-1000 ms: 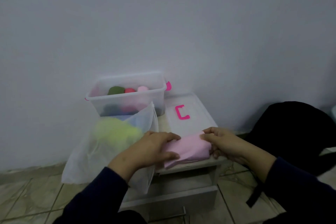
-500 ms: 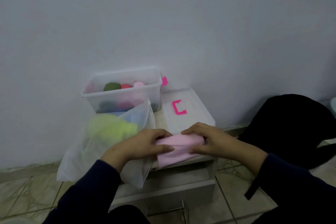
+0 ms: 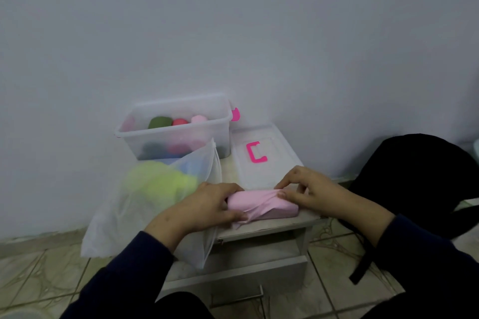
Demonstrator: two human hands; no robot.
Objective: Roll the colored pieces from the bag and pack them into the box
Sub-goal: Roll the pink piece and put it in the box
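Note:
A pink cloth piece (image 3: 261, 203) lies partly rolled at the front edge of the small white table (image 3: 305, 219). My left hand (image 3: 207, 206) grips its left end, fingers curled round the roll. My right hand (image 3: 311, 190) pinches its right upper edge. A clear plastic box (image 3: 176, 132) at the back left holds green, red and pink rolls. A translucent white bag (image 3: 145, 204) with yellow-green and blue pieces inside sags off the table's left side.
The box's clear lid (image 3: 261, 160) with a pink handle lies flat on the table behind my hands. A black bag (image 3: 414, 179) sits on the tiled floor at the right. The wall stands close behind the box. A drawer juts out under the tabletop.
Both hands have closed in on the pink piece, which is now bunched into a tighter roll with a loose flap at the front.

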